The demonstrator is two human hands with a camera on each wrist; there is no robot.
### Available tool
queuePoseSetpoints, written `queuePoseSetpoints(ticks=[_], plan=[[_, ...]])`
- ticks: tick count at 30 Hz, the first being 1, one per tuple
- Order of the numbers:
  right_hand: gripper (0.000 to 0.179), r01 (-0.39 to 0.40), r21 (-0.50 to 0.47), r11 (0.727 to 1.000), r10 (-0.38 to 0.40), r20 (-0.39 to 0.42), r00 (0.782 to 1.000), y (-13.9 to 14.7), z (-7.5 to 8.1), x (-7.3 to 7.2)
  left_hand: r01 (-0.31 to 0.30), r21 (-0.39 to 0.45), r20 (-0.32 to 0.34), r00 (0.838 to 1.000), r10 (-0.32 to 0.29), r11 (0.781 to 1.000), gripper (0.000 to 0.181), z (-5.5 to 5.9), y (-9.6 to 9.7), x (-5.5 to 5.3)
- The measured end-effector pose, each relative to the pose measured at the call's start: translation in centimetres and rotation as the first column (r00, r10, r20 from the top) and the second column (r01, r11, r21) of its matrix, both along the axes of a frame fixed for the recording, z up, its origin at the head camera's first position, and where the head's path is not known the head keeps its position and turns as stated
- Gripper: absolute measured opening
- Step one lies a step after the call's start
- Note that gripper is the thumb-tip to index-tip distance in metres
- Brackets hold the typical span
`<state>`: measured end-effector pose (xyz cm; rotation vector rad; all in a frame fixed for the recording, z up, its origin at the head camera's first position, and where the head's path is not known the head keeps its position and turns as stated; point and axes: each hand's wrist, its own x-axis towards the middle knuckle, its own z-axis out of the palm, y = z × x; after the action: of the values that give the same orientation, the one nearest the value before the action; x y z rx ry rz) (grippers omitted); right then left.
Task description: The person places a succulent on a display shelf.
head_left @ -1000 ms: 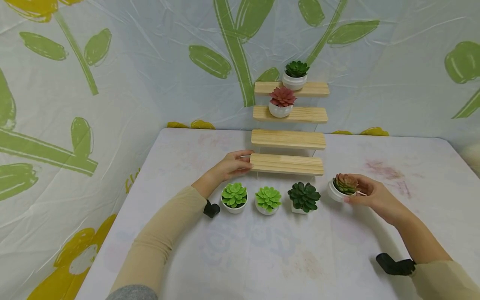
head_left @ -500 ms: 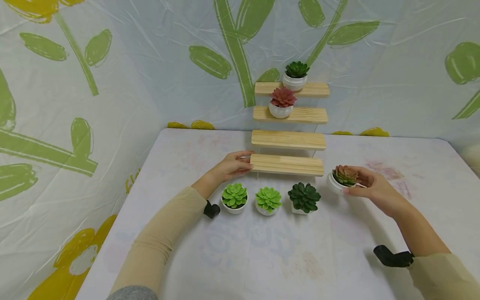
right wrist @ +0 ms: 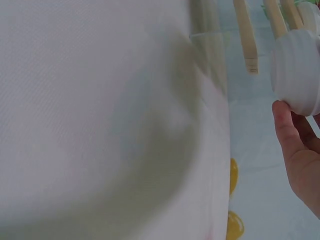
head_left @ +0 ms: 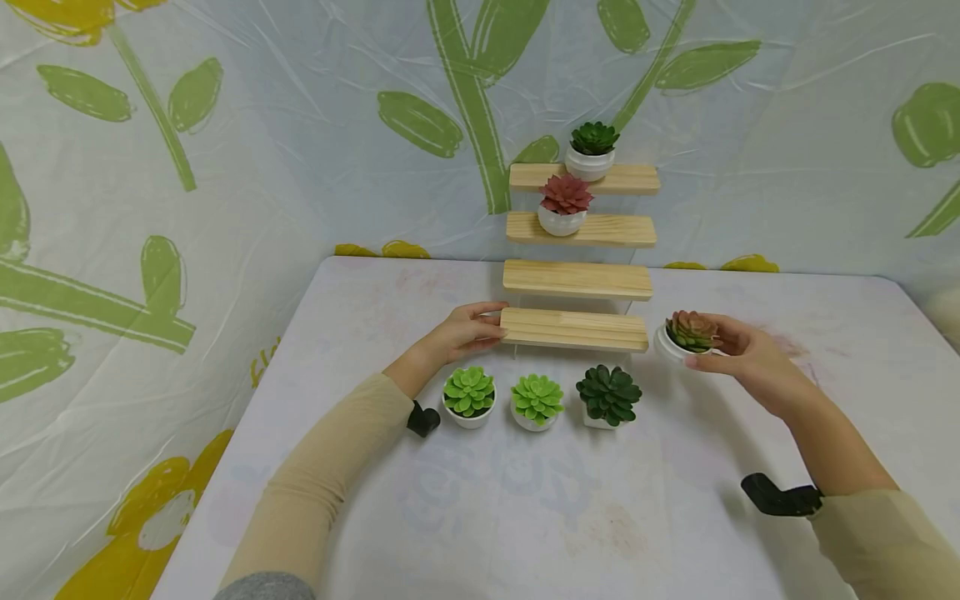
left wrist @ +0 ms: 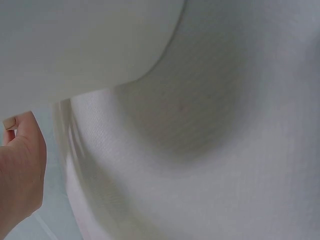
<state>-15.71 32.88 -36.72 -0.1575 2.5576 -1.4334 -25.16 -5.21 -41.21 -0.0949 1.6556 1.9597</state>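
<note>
My right hand (head_left: pixel 757 362) holds a reddish-green succulent (head_left: pixel 692 331) by its round white pot (head_left: pixel 670 345), raised over the table just right of the lowest shelf board. In the right wrist view, the thumb and fingers grip the side of the white pot (right wrist: pixel 297 72). With my left hand (head_left: pixel 459 333) I grip the left end of the lowest board (head_left: pixel 573 329) of a stepped wooden plant stand. The left wrist view shows this hand (left wrist: pixel 22 167) at the left edge, mostly cut off. A green succulent (head_left: pixel 592 148) stands on the top board, a red one (head_left: pixel 565 200) one step lower.
In front of the stand, a light green succulent (head_left: pixel 468 395), a second light green one (head_left: pixel 536 400) and a dark green one (head_left: pixel 609 395) form a row on the white table (head_left: pixel 525 517). Behind rises a flower-printed sheet (head_left: pixel 315 167).
My right hand has moved away from me and slightly left, lifting the potted succulent level with the lowest board. My left hand keeps its place on the stand.
</note>
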Motion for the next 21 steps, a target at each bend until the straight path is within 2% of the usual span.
queuePoseSetpoints(ticks=[11, 21], plan=[[0.067, 0.055, -0.008, 0.998, -0.055, -0.005, 0.998, -0.8, 0.8, -1.0, 0.004, -0.007, 0.002, 1.000, -0.004, 1.000, 0.056, 0.1, -0.1, 0.1], [0.052, 0.054, -0.058, 0.997, -0.058, -0.067, 0.996, -1.2, 1.8, -2.1, 0.003, 0.009, 0.004, 1.000, -0.003, 1.000, 0.055, 0.1, -0.1, 0.1]])
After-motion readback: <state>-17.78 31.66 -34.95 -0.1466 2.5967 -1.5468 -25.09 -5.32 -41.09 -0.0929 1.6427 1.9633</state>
